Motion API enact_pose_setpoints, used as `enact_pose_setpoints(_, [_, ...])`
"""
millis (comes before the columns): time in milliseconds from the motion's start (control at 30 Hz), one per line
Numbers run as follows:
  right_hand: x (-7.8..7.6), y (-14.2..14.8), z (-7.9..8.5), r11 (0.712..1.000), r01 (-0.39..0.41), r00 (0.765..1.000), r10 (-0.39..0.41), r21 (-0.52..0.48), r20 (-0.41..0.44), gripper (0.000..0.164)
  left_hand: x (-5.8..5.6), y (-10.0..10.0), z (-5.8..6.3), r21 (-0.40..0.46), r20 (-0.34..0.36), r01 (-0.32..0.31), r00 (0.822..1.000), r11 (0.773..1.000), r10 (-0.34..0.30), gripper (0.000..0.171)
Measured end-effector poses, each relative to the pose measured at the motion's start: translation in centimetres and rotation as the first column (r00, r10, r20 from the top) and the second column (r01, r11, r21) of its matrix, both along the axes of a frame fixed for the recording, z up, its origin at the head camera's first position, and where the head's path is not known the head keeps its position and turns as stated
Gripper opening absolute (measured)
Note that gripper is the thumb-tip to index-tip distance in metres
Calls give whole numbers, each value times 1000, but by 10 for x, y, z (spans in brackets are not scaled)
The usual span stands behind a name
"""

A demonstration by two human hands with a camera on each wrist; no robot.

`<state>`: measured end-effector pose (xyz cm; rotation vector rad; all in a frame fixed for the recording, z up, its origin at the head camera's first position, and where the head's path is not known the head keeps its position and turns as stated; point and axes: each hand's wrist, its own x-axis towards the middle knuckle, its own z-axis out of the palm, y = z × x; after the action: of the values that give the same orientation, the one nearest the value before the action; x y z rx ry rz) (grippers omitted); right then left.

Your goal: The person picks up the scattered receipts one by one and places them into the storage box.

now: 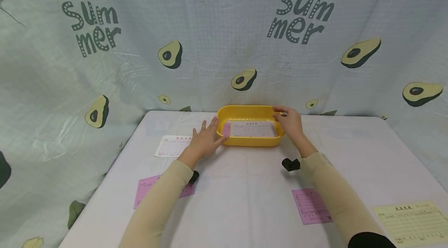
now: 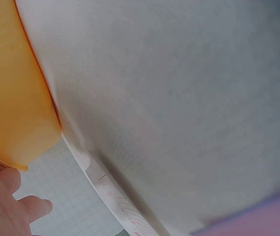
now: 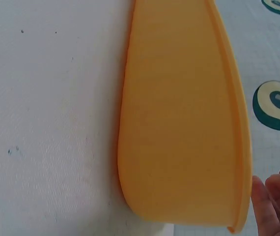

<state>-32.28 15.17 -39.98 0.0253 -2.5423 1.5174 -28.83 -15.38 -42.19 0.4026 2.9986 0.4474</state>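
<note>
A yellow plastic basket stands near the table's far edge. Inside it lie a white printed slip and part of a pink slip. My left hand is at the basket's left end, fingers spread and touching the rim. At the right end, my right hand has its fingertips by the rim; in the right wrist view a finger meets the rim's edge. Left of the basket, a white slip lies partly behind my left hand.
On the table, a pink slip lies partly under my left sleeve's line of sight. Another pink slip is beside my right forearm, and a yellow slip is at the near right. An avocado-print curtain hangs behind.
</note>
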Motion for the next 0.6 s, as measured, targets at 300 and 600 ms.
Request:
enact_pose_setpoints(300, [14,7,8,996,-71,997,73,54,-40,32,2,1,1,-17,-3,-1,1000,1000,1,88])
enact_pose_setpoints(600, [34,24,15,967,-192,974,209,166,-92,30,1,0,0,-7,-7,8,1000,1000,-8,88])
